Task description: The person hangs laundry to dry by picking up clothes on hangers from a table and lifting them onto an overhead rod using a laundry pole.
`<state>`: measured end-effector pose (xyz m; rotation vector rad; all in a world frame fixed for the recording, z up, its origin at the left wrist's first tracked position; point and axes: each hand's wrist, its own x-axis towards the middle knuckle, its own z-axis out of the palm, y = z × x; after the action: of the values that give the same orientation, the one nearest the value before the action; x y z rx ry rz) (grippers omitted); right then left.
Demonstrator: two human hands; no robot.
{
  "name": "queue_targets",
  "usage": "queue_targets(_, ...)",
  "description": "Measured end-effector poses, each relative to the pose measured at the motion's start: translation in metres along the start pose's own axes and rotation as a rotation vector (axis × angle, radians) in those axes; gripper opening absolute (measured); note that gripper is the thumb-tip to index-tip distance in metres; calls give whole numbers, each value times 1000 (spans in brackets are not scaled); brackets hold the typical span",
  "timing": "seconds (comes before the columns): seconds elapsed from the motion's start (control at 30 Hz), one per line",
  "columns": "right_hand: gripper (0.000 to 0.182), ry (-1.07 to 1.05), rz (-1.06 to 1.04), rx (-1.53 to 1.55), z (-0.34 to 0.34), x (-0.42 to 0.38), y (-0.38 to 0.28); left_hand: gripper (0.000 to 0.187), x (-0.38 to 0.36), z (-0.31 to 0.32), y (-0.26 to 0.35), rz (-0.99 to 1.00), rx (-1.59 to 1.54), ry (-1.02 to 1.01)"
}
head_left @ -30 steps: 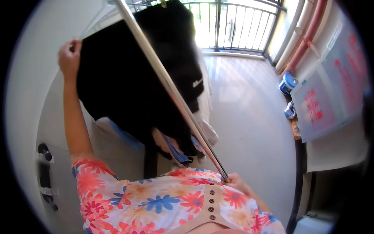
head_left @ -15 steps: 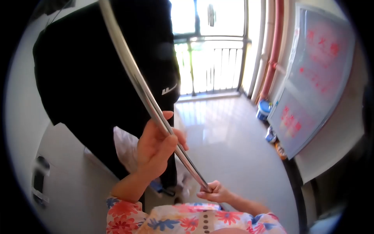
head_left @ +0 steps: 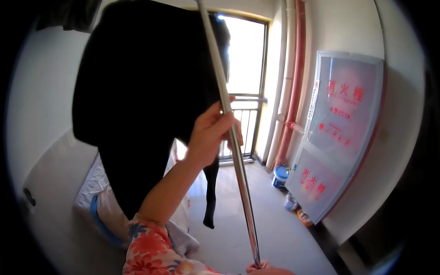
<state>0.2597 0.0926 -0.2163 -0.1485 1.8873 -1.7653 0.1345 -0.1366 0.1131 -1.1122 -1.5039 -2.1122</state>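
A long shiny metal pole (head_left: 240, 169) rises steeply through the middle of the head view. My left hand (head_left: 213, 130) is wrapped around it about halfway up. Low at the bottom edge, my right hand (head_left: 260, 266) grips the pole's lower end, partly cut off by the frame. Behind the upper pole hangs a large black garment (head_left: 146, 78), overlapped by the pole along its right side. One narrow black strip of it dangles below my left wrist. The pole's top end runs up to the frame's upper edge.
A fire-hydrant cabinet door (head_left: 341, 123) with red characters stands on the right, beside red and white pipes (head_left: 295, 73). A blue-lidded bucket (head_left: 280, 176) sits at their foot. A railed window (head_left: 247, 68) is ahead. Pale covered items (head_left: 110, 206) lie at lower left.
My view has tilted up. The pole stands more upright, and my left hand appears higher and further right. The right hand now sits at the frame's bottom edge; the garment's white logo is out of sight.
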Motion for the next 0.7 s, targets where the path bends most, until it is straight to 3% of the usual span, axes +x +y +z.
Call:
queue_targets(0.27, 14, -3, 24, 78, -8, 37, -6, 34, 56, -8, -29, -63, -69, -161)
queue_targets(0.43, 15, -48, -7, 85, -10, 98, -22, 39, 109, -46, -48, -115, 38, -131)
queue_targets(0.47, 15, -47, -24, 84, -13, 114, -29, 44, 118, -57, -47, -121, 74, -156)
queue_targets(0.53, 16, -21, -92, 102, -18, 146, -53, 48, 133, -81, -43, -37, 432, -118)
queue_targets(0.6, 20, 63, -225, 145, -29, 183, -93, 52, 133, -100, -23, 139, 799, -84)
queue_targets(0.7, 20, 161, -395, 69, -52, 251, -152, 22, 102, -135, 7, 902, 1027, 212)
